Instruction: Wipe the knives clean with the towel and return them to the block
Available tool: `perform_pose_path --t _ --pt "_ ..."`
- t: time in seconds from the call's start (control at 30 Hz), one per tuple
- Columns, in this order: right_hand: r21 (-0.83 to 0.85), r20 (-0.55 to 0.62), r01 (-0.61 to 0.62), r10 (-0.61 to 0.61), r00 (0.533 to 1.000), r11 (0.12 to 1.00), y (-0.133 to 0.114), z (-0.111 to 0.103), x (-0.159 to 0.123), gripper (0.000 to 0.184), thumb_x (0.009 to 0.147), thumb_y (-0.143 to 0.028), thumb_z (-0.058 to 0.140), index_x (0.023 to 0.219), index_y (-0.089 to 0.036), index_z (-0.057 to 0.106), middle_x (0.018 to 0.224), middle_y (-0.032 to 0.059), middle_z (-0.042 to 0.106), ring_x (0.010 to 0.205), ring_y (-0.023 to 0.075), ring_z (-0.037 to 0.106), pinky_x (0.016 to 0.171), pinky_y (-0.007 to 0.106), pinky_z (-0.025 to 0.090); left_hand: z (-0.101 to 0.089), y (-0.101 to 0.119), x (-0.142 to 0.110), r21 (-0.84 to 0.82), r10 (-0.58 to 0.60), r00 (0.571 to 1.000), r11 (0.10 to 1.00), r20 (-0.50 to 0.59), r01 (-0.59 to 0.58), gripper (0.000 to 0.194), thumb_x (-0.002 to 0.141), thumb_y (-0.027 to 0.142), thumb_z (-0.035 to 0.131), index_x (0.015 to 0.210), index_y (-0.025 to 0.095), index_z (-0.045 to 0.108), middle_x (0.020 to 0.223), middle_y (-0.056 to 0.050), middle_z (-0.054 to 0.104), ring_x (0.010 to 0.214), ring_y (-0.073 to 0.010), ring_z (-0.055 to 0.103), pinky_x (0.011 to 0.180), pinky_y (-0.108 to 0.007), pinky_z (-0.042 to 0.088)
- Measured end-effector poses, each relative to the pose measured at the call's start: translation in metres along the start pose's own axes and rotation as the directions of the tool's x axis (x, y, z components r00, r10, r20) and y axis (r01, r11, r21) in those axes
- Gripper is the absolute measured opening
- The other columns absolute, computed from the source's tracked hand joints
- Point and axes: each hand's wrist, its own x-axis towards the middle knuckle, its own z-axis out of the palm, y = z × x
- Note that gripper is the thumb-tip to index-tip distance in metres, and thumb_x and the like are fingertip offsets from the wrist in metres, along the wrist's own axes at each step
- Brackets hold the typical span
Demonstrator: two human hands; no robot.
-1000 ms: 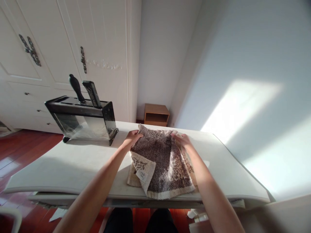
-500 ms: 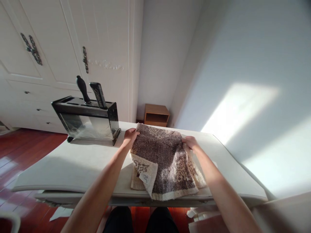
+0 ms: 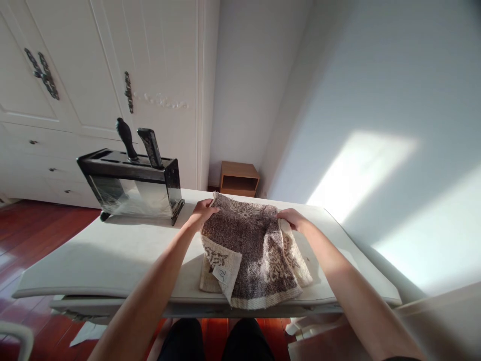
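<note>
A brown and cream patterned towel (image 3: 246, 235) lies partly on the white table, its far edge lifted between my hands. My left hand (image 3: 203, 212) pinches the far left corner. Closed on the far right side of the cloth is my right hand (image 3: 292, 218). The near left corner is folded back, showing the cream underside and a white label (image 3: 221, 274) with dark marks. More cream cloth shows beneath at the left and right. The near hem rests by the table's front edge.
A black knife block (image 3: 131, 185) with clear sides and two black-handled tools stands on the white table (image 3: 112, 260) at the left. Beyond are a white wardrobe (image 3: 165, 60) and a small wooden cabinet (image 3: 239, 175). A pale wall (image 3: 376, 90) borders the right side.
My right hand has shifted slightly left with its side of the towel, baring more of the cream cloth beneath. My left hand still grips its corner. The view has turned slightly.
</note>
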Motion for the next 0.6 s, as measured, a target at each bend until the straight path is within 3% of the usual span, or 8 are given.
perform_pose_path --t 0.07,0.17,0.2,0.27,0.33,0.4,0.47,0.6 --pt "0.019 -0.07 0.059 -0.057 0.996 0.998 -0.002 0.0 0.001 0.022 0.062 -0.03 0.076 0.059 -0.019 0.057 0.047 -0.0015 0.053 0.054 0.0184 0.058 0.053 0.03 0.05 0.002 0.005 -0.002 -0.014 0.129 0.986 0.991 -0.11 -0.131 0.028 0.062 0.024 0.068 0.089 0.017 0.071 0.087 -0.003 0.073 0.081 -0.0188 0.065 0.074 -0.029 0.049" --pt "0.073 -0.215 0.244 -0.223 0.951 0.967 -0.007 -0.003 -0.003 0.021 0.066 -0.031 0.069 0.082 -0.018 0.067 0.078 0.0034 0.069 0.083 0.022 0.064 0.076 0.034 0.052 0.003 0.013 -0.007 -0.017 0.38 0.888 0.917 -0.258 -0.398 0.013 0.065 0.021 0.062 0.075 0.018 0.07 0.094 -0.004 0.072 0.091 -0.0185 0.065 0.084 -0.029 0.049" --pt "0.088 -0.252 0.307 -0.277 0.927 0.948 -0.007 -0.005 -0.006 0.025 0.067 -0.031 0.068 0.088 -0.018 0.067 0.091 0.0051 0.071 0.093 0.0226 0.063 0.083 0.035 0.051 0.001 0.015 -0.01 -0.014 0.442 0.855 0.886 -0.272 -0.463 0.01 0.065 0.019 0.059 0.068 0.018 0.068 0.094 -0.004 0.072 0.093 -0.0187 0.064 0.085 -0.029 0.048" --pt "0.112 -0.275 0.399 -0.357 0.893 0.91 -0.004 -0.011 -0.013 0.02 0.067 -0.03 0.067 0.083 -0.018 0.069 0.106 0.0077 0.07 0.104 0.0241 0.061 0.09 0.036 0.048 -0.005 0.018 -0.018 -0.049 0.478 0.845 0.863 -0.239 -0.502 0.01 0.062 0.014 0.055 0.063 0.017 0.064 0.091 -0.003 0.072 0.091 -0.0181 0.064 0.083 -0.028 0.049" --pt "0.105 -0.214 0.463 -0.435 0.875 0.88 0.008 -0.019 -0.021 0.009 0.065 -0.028 0.065 0.065 -0.019 0.067 0.105 0.0089 0.07 0.105 0.026 0.061 0.092 0.038 0.048 -0.016 0.02 -0.028 -0.156 0.432 0.895 0.881 -0.114 -0.446 0.022 0.057 0.011 0.053 0.075 0.017 0.065 0.081 -0.003 0.07 0.081 -0.0167 0.064 0.074 -0.026 0.049" --pt "0.05 -0.095 0.513 -0.507 0.856 0.857 0.025 -0.026 -0.029 0.011 0.063 -0.022 0.061 0.053 -0.021 0.065 0.097 0.0086 0.071 0.101 0.0265 0.063 0.093 0.04 0.047 -0.029 0.019 -0.039 -0.267 0.371 0.919 0.907 0.133 -0.327 0.048 0.056 0.008 0.054 0.102 0.018 0.062 0.074 -0.001 0.068 0.073 -0.016 0.063 0.066 -0.025 0.047" --pt "-0.012 -0.022 0.5 -0.501 0.865 0.866 0.043 -0.032 -0.036 0.013 0.059 -0.018 0.057 0.05 -0.021 0.066 0.093 0.008 0.071 0.097 0.0257 0.065 0.095 0.04 0.046 -0.041 0.015 -0.051 -0.243 0.313 0.864 0.942 0.395 -0.23 0.062 0.057 0.008 0.057 0.119 0.017 0.055 0.073 -0.002 0.067 0.073 -0.0172 0.064 0.067 -0.027 0.048" --pt "-0.091 0.019 0.421 -0.421 0.907 0.902 0.062 -0.037 -0.05 0.018 0.057 -0.015 0.053 0.056 -0.022 0.069 0.1 0.0078 0.07 0.105 0.0255 0.063 0.101 0.039 0.042 -0.054 0.005 -0.069 -0.038 0.222 0.761 0.967 0.609 -0.251 0.054 0.06 0.009 0.059 0.113 0.013 0.061 0.07 -0.005 0.069 0.076 -0.0199 0.066 0.077 -0.032 0.049"
